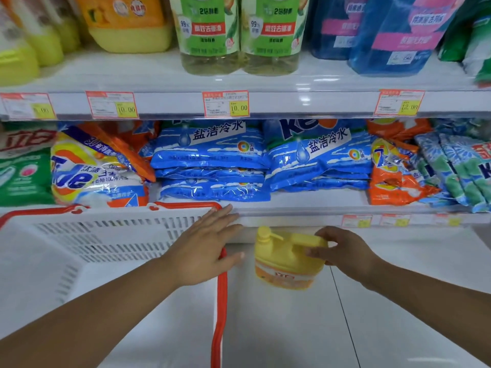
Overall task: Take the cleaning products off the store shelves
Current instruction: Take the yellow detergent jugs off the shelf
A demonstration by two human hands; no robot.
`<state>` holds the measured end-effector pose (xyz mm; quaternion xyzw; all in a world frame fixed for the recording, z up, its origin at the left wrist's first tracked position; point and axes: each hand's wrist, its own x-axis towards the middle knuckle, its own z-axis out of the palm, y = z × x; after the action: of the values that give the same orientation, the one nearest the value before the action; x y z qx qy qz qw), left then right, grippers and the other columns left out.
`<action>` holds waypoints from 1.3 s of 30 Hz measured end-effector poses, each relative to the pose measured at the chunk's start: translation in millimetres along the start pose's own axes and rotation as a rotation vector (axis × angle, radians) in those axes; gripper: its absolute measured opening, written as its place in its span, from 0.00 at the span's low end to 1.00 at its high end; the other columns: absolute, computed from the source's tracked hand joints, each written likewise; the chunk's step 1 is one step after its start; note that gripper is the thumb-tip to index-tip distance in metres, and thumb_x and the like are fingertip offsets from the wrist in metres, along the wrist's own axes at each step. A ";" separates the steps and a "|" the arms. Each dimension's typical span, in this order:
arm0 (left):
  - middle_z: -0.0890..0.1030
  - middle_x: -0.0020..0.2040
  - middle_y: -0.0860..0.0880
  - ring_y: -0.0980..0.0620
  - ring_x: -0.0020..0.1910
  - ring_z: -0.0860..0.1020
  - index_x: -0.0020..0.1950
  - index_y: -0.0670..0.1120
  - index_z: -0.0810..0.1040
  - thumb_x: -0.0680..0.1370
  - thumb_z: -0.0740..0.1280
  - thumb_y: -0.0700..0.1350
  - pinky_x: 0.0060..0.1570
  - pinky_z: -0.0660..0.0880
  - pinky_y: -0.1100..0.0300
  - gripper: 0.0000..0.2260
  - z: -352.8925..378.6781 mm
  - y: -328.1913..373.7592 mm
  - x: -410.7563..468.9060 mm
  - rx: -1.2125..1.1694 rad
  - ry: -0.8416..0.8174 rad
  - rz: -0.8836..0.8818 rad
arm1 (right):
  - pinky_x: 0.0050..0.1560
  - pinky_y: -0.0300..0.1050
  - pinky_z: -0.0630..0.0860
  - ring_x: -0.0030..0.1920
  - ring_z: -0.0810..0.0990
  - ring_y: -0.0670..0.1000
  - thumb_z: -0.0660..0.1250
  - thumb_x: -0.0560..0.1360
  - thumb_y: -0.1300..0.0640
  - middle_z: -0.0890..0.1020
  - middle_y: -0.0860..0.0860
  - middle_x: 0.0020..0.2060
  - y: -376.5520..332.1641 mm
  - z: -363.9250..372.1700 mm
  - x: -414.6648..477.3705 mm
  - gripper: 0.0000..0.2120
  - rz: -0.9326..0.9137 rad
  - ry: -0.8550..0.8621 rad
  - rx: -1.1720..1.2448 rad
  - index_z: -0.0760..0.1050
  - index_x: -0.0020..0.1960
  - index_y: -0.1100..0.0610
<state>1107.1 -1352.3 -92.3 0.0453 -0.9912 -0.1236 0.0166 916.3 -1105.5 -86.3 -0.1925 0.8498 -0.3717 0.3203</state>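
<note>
Below shelves: right hand point(342, 248) grips one yellow bottle point(287, 261); left hand point(210, 243) flat, fingers spread, over one basket point(106, 235).

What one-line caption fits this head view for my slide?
Right hand holds a yellow bottle by its handle beneath the detergent shelf; open left hand over the basket rim.

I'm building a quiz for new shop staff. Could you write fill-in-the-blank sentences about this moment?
The right hand holds the yellow pump bottle by its ____.
The left hand, holding nothing above the rim of the white basket, is ____, not shut.
That rim is coloured ____.
The stacked bags mid lower shelf are mainly ____.
Missing words: handle; open; red; blue.
</note>
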 end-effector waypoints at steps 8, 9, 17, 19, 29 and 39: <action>0.64 0.77 0.53 0.55 0.79 0.54 0.76 0.53 0.67 0.78 0.53 0.68 0.77 0.45 0.57 0.31 -3.0 -1.4 3.9 -0.001 0.059 0.038 | 0.44 0.43 0.74 0.46 0.76 0.49 0.75 0.73 0.50 0.78 0.49 0.50 -6.6 -12.7 11.8 0.15 -0.034 -0.231 -0.330 0.72 0.53 0.51; 0.66 0.76 0.53 0.55 0.78 0.57 0.75 0.53 0.69 0.78 0.55 0.67 0.77 0.49 0.56 0.30 -9.6 -1.7 5.6 0.015 0.094 0.041 | 0.50 0.43 0.75 0.51 0.77 0.49 0.76 0.72 0.47 0.77 0.46 0.54 -13.7 -14.7 10.2 0.18 -0.078 -0.244 -0.399 0.72 0.56 0.47; 0.75 0.66 0.49 0.48 0.67 0.71 0.69 0.47 0.74 0.76 0.65 0.58 0.68 0.66 0.51 0.25 -157.5 -57.2 15.3 0.118 0.789 -0.179 | 0.61 0.36 0.74 0.59 0.79 0.39 0.65 0.71 0.35 0.80 0.34 0.56 -188.4 14.4 -21.9 0.18 -0.759 0.089 -0.123 0.74 0.58 0.40; 0.75 0.67 0.47 0.46 0.69 0.70 0.69 0.47 0.74 0.75 0.64 0.60 0.69 0.66 0.49 0.27 -185.3 -83.9 9.3 0.117 0.858 -0.287 | 0.61 0.33 0.73 0.61 0.77 0.37 0.68 0.74 0.45 0.80 0.34 0.57 -241.7 27.9 -21.0 0.13 -0.872 0.094 -0.062 0.73 0.58 0.39; 0.78 0.61 0.54 0.52 0.64 0.70 0.62 0.56 0.78 0.78 0.50 0.70 0.66 0.57 0.54 0.27 -203.5 -166.5 4.6 0.191 0.782 -0.352 | 0.64 0.44 0.72 0.59 0.77 0.47 0.75 0.73 0.56 0.77 0.46 0.58 -441.0 88.9 81.6 0.27 -0.833 0.214 0.186 0.63 0.65 0.49; 0.77 0.58 0.57 0.53 0.59 0.71 0.61 0.57 0.77 0.79 0.50 0.69 0.64 0.57 0.57 0.25 -195.5 -175.0 9.3 0.202 0.870 -0.317 | 0.63 0.43 0.73 0.65 0.75 0.51 0.83 0.62 0.63 0.75 0.52 0.67 -472.3 104.7 141.8 0.51 -0.730 0.383 0.358 0.57 0.76 0.58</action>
<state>1121.4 -1569.6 54.2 0.2448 -0.8802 0.0028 0.4067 928.1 -1545.7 159.1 -0.3492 0.6926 -0.6303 0.0335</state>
